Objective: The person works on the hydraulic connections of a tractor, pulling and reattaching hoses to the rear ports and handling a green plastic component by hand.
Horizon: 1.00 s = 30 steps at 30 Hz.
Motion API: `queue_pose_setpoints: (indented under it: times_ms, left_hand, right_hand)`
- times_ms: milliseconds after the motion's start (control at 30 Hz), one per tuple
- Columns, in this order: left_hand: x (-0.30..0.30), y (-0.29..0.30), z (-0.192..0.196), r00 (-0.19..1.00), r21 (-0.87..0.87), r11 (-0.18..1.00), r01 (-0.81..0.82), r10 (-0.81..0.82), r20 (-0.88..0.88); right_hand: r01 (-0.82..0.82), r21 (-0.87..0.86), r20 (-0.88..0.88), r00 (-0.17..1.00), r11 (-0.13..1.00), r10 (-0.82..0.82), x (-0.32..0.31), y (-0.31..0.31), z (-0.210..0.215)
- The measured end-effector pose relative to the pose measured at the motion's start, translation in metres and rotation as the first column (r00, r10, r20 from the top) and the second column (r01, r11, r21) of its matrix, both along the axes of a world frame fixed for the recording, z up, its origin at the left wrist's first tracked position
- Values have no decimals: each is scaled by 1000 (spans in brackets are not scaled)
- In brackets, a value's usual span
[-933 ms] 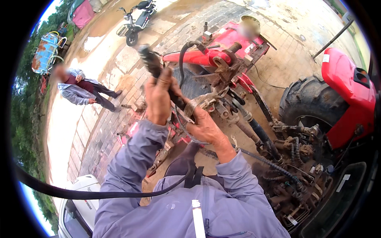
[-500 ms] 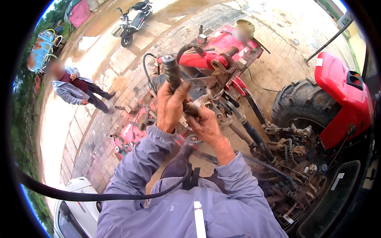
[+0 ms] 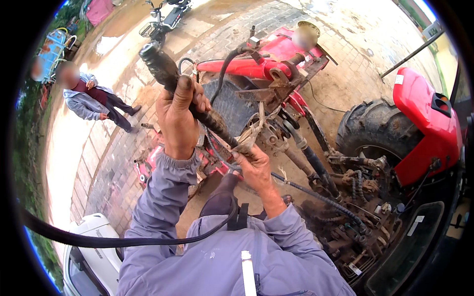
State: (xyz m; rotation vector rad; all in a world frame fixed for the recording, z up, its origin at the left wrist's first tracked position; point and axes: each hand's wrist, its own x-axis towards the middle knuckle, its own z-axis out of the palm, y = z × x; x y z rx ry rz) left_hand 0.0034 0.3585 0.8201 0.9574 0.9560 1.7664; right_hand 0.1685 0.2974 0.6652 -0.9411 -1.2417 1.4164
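My left hand (image 3: 177, 126) is wrapped round a dark, greasy hydraulic hose (image 3: 217, 127), thumb along its side. The hose's thick end with a metal fitting (image 3: 157, 64) points up and to the left, beyond my fingers. Lower down the hose, my right hand (image 3: 256, 170) pinches a crumpled, dirty tan wrapping (image 3: 249, 137), either cloth or plastic, that lies against it. Loose strips of the wrapping stick up above my right fingers. Behind my hands lies the red farm implement (image 3: 247, 68) with its rusty linkage.
To the right stand a big tractor tyre (image 3: 377, 128) and a red fender (image 3: 427, 126), with greasy hitch parts below. A person (image 3: 94, 98) stands at left. An electric scooter (image 3: 165, 22) is parked at the back, a white vehicle (image 3: 96, 254) at lower left. A black strap crosses lower left.
My left hand has moved left, carrying the hose end up and left. More hose now shows between my hands. My right hand has shifted slightly, still on the wrapping.
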Motion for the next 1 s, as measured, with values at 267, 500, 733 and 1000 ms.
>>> queue_pose_setpoints:
  times_ms: [267, 500, 733, 1000]
  left_hand:
    - [28, -11, -63, 998, -144, 989, 18, -27, -60]
    - [65, -13, -59, 982, -305, 941, 150, -177, -63]
    - [78, -11, -62, 912, -204, 977, 59, -136, -388]
    - [66, -44, -101, 816, -213, 976, -53, -81, -572]
  right_hand:
    - [-46, 377, 365, 925, 925, -103, 11, 26, 38]
    - [-223, 391, 442, 896, 893, 30, 28, 47, 31]
    - [-333, -158, -200, 933, 930, 300, 42, 50, -23]
    - [-181, 236, 361, 928, 955, 87, 38, 48, 38]
